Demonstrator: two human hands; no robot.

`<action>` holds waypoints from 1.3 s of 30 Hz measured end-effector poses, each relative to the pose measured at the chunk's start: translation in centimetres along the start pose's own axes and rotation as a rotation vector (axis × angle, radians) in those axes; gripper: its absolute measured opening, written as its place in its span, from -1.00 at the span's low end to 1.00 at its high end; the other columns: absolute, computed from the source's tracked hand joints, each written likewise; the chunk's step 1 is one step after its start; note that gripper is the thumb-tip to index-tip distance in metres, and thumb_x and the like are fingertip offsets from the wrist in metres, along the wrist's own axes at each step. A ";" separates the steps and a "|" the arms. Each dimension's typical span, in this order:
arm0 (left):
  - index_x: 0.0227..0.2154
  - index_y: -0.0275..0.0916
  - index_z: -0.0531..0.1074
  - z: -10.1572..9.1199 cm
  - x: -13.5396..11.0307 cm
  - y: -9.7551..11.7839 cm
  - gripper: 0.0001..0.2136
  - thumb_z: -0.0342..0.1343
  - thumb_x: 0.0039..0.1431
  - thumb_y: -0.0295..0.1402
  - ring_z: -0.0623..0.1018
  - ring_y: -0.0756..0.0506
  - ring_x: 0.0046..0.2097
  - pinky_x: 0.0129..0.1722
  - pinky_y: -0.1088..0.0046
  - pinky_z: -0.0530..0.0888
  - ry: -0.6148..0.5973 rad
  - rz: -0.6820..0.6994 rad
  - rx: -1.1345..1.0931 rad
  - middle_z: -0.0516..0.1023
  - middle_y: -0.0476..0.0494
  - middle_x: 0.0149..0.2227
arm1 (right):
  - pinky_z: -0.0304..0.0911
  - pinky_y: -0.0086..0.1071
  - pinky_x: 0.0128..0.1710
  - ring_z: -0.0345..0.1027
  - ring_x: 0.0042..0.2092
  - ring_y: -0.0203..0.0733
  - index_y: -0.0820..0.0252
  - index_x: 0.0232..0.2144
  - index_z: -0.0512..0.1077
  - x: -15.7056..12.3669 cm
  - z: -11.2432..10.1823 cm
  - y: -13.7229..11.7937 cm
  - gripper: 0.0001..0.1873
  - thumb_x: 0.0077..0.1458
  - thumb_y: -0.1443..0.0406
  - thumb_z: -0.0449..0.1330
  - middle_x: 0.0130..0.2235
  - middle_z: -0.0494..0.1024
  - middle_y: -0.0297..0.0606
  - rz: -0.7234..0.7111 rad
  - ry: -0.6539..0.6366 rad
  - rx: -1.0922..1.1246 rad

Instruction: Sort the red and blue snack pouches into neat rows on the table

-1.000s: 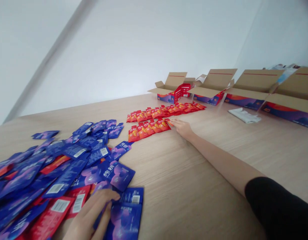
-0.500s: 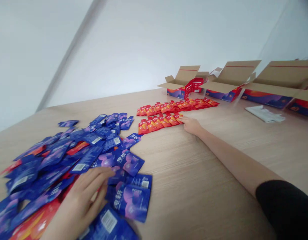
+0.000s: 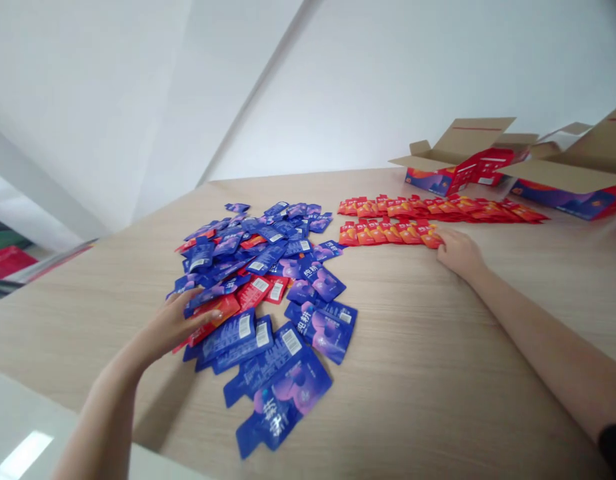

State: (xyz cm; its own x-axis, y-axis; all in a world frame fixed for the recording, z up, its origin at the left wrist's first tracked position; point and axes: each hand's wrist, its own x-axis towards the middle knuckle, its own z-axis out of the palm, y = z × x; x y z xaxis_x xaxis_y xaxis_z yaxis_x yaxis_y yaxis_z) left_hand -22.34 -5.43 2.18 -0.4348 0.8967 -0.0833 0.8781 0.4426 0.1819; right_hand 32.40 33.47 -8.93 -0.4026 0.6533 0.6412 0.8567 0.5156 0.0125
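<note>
My left hand (image 3: pixel 175 327) is at the near left side of a loose pile of blue pouches (image 3: pixel 268 257). Its thumb lies over a red pouch (image 3: pixel 221 310), and its fingers curl behind, partly hidden by a blue pouch (image 3: pixel 221 291) that touches them. At the right end of the front row of overlapping red pouches (image 3: pixel 381 233), my right hand (image 3: pixel 461 252) pinches the last red pouch (image 3: pixel 430 237). More red pouches (image 3: pixel 261 288) show among the blue ones.
Behind the front row runs a longer row of red pouches (image 3: pixel 453 208). Open cartons (image 3: pixel 433 180) with raised flaps stand at the back right, near the wall. The table's (image 3: pixel 408 373) near edge crosses the lower left.
The view has swung left, so the pile and rows appear farther right. My left hand has moved from the pile's near right part to its left side, uncovering red pouches. My right hand stays at the row's end.
</note>
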 end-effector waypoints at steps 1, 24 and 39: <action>0.22 -0.44 0.18 0.3 -0.3 -0.3 -0.21 0.02 0.09 0.10 0.28 -0.38 0.25 0.22 0.14 0.22 -0.009 0.036 -0.006 0.24 -0.47 0.24 | 0.33 -0.11 0.04 0.43 0.00 0.05 0.31 -0.07 0.49 -0.2 -0.1 0.0 -0.54 -0.04 0.42 0.02 -0.03 0.55 -0.01 -0.012 0.014 0.001; 0.01 -0.32 0.37 0.2 -2.0 1.8 -0.62 -0.11 0.19 -0.32 0.58 -0.33 -0.10 -0.16 0.24 0.44 0.148 0.096 0.396 0.55 -0.40 -0.05 | 0.32 -0.19 -0.06 0.46 -0.11 -0.08 0.17 -0.30 0.48 -1.8 -10.1 -10.4 -0.70 0.03 0.50 0.01 -0.14 0.56 -0.17 -0.305 0.181 0.415; -0.50 -0.23 0.32 1.1 -3.7 25.6 -0.70 -0.02 0.25 -0.14 0.23 0.04 -0.54 -0.57 0.54 0.20 -0.462 0.728 -0.686 0.26 0.08 -0.57 | 0.36 -0.32 -0.28 0.46 -0.27 -0.19 -0.01 -0.11 0.46 -3.6 -22.6 -20.2 -0.77 0.15 0.23 0.22 -0.25 0.59 -0.37 -0.135 -0.302 1.042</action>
State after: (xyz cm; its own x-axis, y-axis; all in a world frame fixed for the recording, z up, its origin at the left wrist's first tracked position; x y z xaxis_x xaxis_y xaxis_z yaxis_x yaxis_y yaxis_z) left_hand 1.98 2.62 6.03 0.3842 0.9208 -0.0680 0.5339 -0.1615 0.8300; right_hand 23.79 8.19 5.87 -0.6570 0.5920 0.4668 0.1637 0.7164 -0.6782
